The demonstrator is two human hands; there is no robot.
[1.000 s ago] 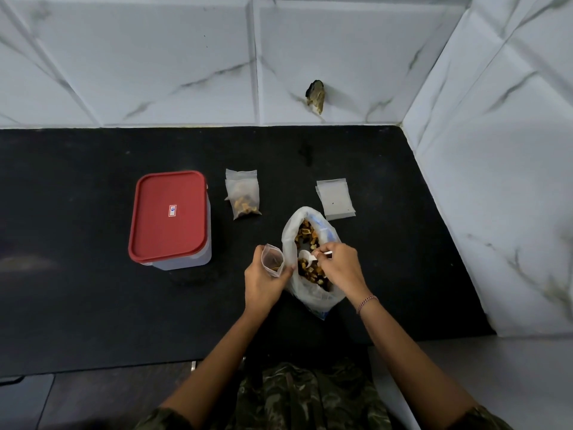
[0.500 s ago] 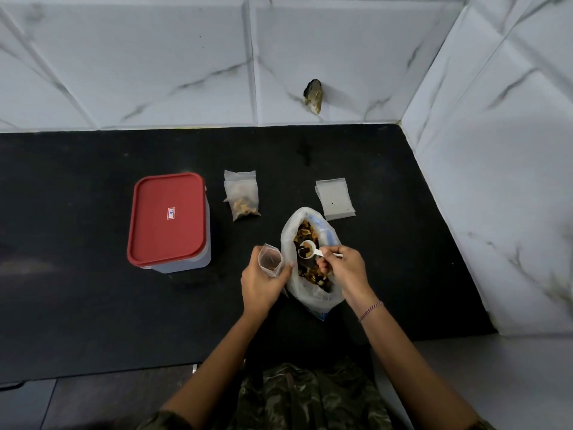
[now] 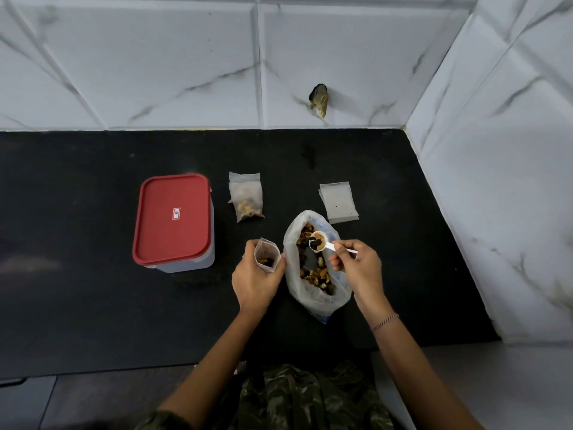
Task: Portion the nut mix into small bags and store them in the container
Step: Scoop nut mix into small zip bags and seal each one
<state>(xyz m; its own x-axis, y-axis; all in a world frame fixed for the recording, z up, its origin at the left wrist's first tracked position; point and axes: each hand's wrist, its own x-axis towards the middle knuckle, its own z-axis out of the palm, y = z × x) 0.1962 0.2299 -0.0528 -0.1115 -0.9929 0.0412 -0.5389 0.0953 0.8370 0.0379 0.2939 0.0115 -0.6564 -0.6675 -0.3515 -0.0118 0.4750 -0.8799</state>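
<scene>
A large clear bag of nut mix (image 3: 313, 265) lies open on the black counter. My right hand (image 3: 356, 268) pinches the handle of a white scoop (image 3: 319, 242) that holds a few nuts above the big bag's mouth. My left hand (image 3: 255, 279) grips a small open bag (image 3: 266, 254) with a few nuts inside, just left of the big bag. A filled small bag (image 3: 246, 197) lies farther back. The container (image 3: 173, 221) with a red lid stands shut at the left.
A stack of empty small bags (image 3: 339, 201) lies behind the big bag to the right. White marbled walls close the counter at the back and right. The counter's front edge runs near my body.
My right hand has lifted the scoop out of the nut mix, now loaded with nuts. My left hand with the small bag has shifted slightly left, away from the big bag.
</scene>
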